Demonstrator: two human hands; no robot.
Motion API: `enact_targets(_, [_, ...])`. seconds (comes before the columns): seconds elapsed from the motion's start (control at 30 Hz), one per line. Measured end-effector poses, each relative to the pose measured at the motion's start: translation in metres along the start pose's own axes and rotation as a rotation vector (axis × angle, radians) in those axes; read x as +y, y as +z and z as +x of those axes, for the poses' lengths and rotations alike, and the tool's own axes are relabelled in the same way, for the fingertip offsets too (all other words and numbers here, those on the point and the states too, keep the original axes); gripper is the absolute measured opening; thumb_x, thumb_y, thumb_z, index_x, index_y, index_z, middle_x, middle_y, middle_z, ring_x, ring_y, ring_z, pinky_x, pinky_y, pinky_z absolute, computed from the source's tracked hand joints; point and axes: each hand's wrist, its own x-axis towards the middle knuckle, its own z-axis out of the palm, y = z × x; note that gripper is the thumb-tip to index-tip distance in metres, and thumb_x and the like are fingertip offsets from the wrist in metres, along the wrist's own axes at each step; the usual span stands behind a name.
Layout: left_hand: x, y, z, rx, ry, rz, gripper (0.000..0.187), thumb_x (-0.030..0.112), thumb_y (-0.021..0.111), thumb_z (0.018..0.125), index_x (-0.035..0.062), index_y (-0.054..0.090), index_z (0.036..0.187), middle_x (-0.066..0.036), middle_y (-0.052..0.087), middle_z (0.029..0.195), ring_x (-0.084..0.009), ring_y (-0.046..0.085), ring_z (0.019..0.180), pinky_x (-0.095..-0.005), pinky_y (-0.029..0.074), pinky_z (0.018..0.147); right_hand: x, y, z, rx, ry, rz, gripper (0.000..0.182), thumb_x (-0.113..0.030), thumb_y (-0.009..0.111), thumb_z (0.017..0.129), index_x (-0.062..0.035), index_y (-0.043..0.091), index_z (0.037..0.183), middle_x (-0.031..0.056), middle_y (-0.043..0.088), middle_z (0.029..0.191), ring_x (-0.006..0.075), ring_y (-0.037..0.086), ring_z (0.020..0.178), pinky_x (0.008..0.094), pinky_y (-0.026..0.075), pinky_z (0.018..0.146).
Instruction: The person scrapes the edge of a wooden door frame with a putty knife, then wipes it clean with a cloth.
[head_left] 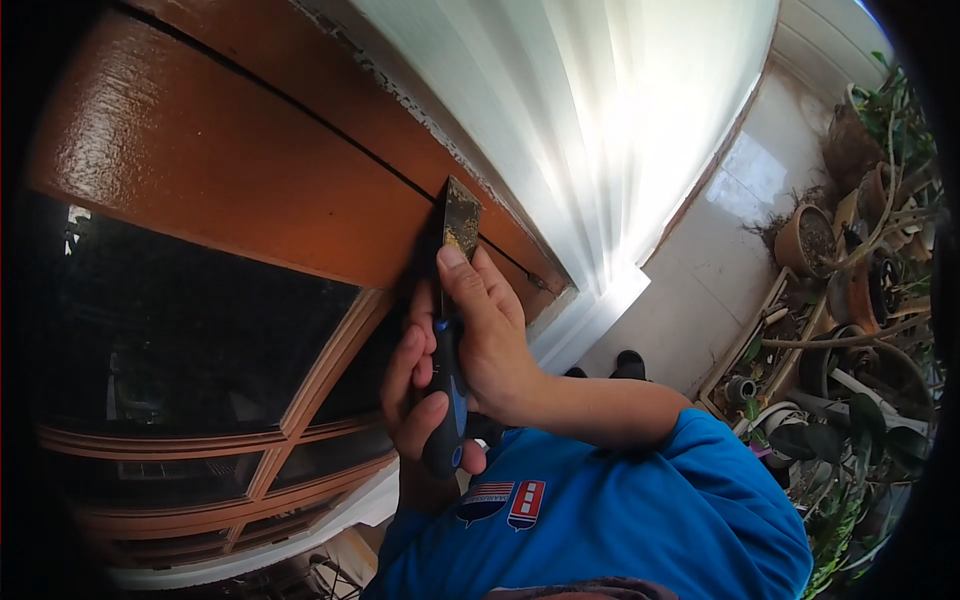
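Observation:
A scraper (448, 400) with a blue and black handle is held in both hands, its flat metal blade pointing up the view. The blade, marked with yellowish residue, lies at the dark gap in the brown wooden frame (300, 190). My left hand (418, 390) is wrapped round the handle from the left side. My right hand (490, 330) closes on the scraper near the base of the blade, its thumb pressed on the metal. Part of the handle is hidden behind the fingers.
Dark glass panes (200, 340) with wooden bars fill the left. Beside the brown frame stands a white wall (560, 120) with chipped paint along the edge. Clay pots (805, 240) and plants line the right side of the tiled floor (700, 290).

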Motion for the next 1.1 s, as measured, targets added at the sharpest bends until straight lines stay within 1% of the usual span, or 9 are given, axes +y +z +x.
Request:
enact_targets(0.07, [-0.002,0.003,0.014,-0.016,0.011,0.012,0.064,0.066,0.046,0.088,0.0143,0.040,0.126,-0.031,0.039,0.138,-0.0438,0.045,0.128,-0.0510,0.045,0.102,-0.004,0.000,0.001,0.009,0.046,0.019,0.023,-0.033,0.042,0.104,-0.0104,0.043,0.098,0.0052,0.054,0.060,0.0116,0.051,0.040,0.0210,0.043,0.039])
enact_targets(0.17, [0.002,0.002,0.024,-0.035,0.011,0.019,0.064,0.066,0.047,0.089,0.0144,0.039,0.126,-0.030,0.039,0.138,-0.0435,0.045,0.128,-0.0505,0.045,0.102,-0.005,0.001,0.004,-0.008,-0.009,0.084,0.024,-0.033,0.042,0.104,-0.0097,0.043,0.098,0.0060,0.054,0.059,0.0118,0.052,0.041,0.0211,0.043,0.039])
enact_targets(0.37, [0.006,0.007,0.022,0.025,0.012,0.058,0.064,0.065,0.046,0.089,0.0136,0.039,0.126,-0.031,0.041,0.137,-0.0425,0.048,0.126,-0.0507,0.046,0.101,-0.010,0.004,0.002,-0.038,0.028,-0.011,0.027,-0.034,0.043,0.103,-0.0087,0.043,0.095,0.0067,0.054,0.059,0.0123,0.052,0.041,0.0216,0.045,0.038])
enact_targets(0.47, [0.010,0.006,0.035,0.006,0.025,0.087,0.064,0.066,0.043,0.090,0.0113,0.040,0.124,-0.032,0.043,0.134,-0.0416,0.051,0.122,-0.0505,0.049,0.098,-0.010,0.005,0.005,-0.059,0.004,0.072,0.026,-0.034,0.042,0.104,-0.0084,0.043,0.096,0.0066,0.054,0.059,0.0123,0.052,0.041,0.0217,0.045,0.038])
enact_targets(0.57, [0.003,0.011,0.026,0.114,0.099,0.122,0.065,0.068,0.038,0.091,0.0097,0.041,0.121,-0.034,0.044,0.131,-0.0413,0.053,0.119,-0.0500,0.051,0.095,-0.007,0.008,0.000,-0.059,0.002,0.044,0.025,-0.033,0.043,0.103,-0.0087,0.043,0.096,0.0065,0.054,0.059,0.0124,0.052,0.040,0.0221,0.045,0.037])
enact_targets(0.67, [0.008,0.017,0.032,0.159,0.078,0.122,0.067,0.070,0.033,0.091,0.0092,0.041,0.120,-0.036,0.045,0.128,-0.0412,0.053,0.118,-0.0499,0.051,0.094,-0.012,0.012,0.000,-0.036,0.055,0.048,0.024,-0.033,0.043,0.103,-0.0093,0.043,0.097,0.0065,0.054,0.060,0.0125,0.052,0.040,0.0221,0.045,0.037])
enact_targets(0.8, [0.012,0.010,0.036,0.114,0.058,0.105,0.065,0.068,0.037,0.091,0.0109,0.042,0.122,-0.036,0.043,0.130,-0.0421,0.052,0.120,-0.0505,0.050,0.097,-0.012,0.012,-0.001,-0.032,0.092,0.092,0.024,-0.033,0.043,0.103,-0.0093,0.043,0.099,0.0067,0.055,0.060,0.0125,0.053,0.041,0.0218,0.044,0.037])
enact_targets(0.9, [0.012,0.002,0.029,0.062,0.030,0.043,0.063,0.065,0.044,0.090,0.0134,0.041,0.126,-0.036,0.041,0.134,-0.0437,0.048,0.125,-0.0516,0.047,0.099,-0.003,0.010,0.001,-0.052,-0.056,0.016,0.025,-0.033,0.042,0.103,-0.0084,0.043,0.099,0.0071,0.055,0.060,0.0127,0.053,0.041,0.0219,0.044,0.037])
enact_targets(1.1, [-0.001,0.001,0.034,0.062,0.077,-0.019,0.064,0.064,0.049,0.089,0.0150,0.041,0.129,-0.036,0.038,0.137,-0.0465,0.044,0.128,-0.0530,0.045,0.101,-0.013,0.017,0.007,-0.075,0.012,0.017,0.025,-0.033,0.042,0.104,-0.0083,0.042,0.102,0.0070,0.054,0.060,0.0130,0.053,0.041,0.0219,0.045,0.038])
